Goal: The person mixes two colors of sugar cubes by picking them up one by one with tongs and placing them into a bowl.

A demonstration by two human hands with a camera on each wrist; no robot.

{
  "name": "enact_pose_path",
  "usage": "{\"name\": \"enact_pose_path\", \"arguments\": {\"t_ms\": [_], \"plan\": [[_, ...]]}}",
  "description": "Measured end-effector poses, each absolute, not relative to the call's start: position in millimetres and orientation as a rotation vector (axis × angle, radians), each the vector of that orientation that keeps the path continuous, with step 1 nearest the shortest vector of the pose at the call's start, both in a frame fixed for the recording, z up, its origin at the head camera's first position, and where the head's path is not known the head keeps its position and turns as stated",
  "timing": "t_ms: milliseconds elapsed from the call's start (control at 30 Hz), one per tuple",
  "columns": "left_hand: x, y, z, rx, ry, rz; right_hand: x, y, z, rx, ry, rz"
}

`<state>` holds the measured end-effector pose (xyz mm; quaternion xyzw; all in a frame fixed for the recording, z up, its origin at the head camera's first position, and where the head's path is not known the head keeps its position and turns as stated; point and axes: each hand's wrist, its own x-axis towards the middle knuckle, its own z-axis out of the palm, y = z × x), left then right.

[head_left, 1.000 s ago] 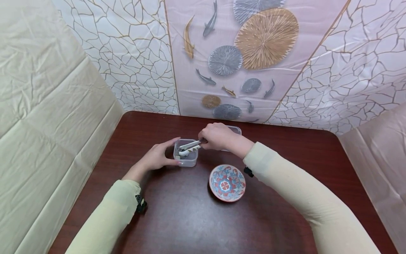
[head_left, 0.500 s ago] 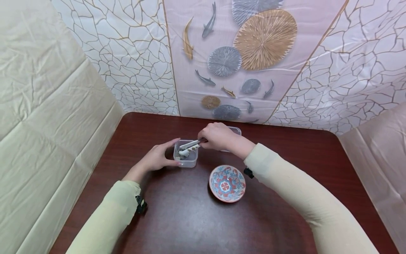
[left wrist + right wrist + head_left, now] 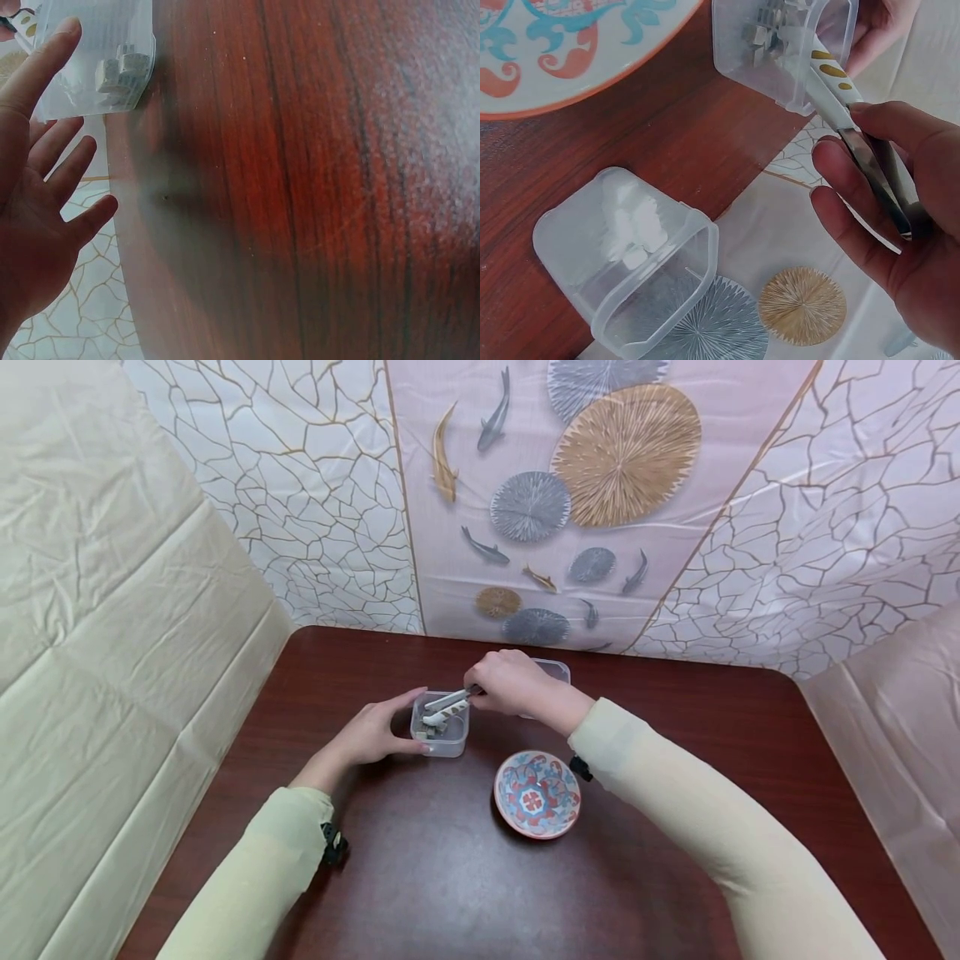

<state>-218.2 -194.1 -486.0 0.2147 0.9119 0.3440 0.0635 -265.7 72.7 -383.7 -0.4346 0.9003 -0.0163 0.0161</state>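
Tongs [image 3: 829, 101], silver-and-white, pinched in the right hand [image 3: 507, 680], reach inside a square clear-plastic box [image 3: 450, 747] the wide-spread left hand [image 3: 372, 731] grips.

Dk wood tbl [image 3: 420, 868] — fish-print cloth [image 3: 570, 539] hangs bhnd.

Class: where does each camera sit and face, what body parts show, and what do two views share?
Head: on the head, facing forward and down at the table; left hand, right hand and sleeves show.
Left wrist: on that wrist, facing the tub of small pieces; mainly left hand shows.
Right wrist: on that wrist, facing the tongs; right hand shows, with part of the left.
Shared: both wrist views show that tub.
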Motion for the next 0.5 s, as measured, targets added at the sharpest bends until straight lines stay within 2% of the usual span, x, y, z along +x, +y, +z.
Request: {"name": "enact_pose_path", "arguments": {"t_ms": [500], "plan": [[-218.9, -193.5, -486.5, 0.655, 2.756, 1.015, -268.5, 64.4, -378.6, -1.338, 2.799, 0.042]]}}
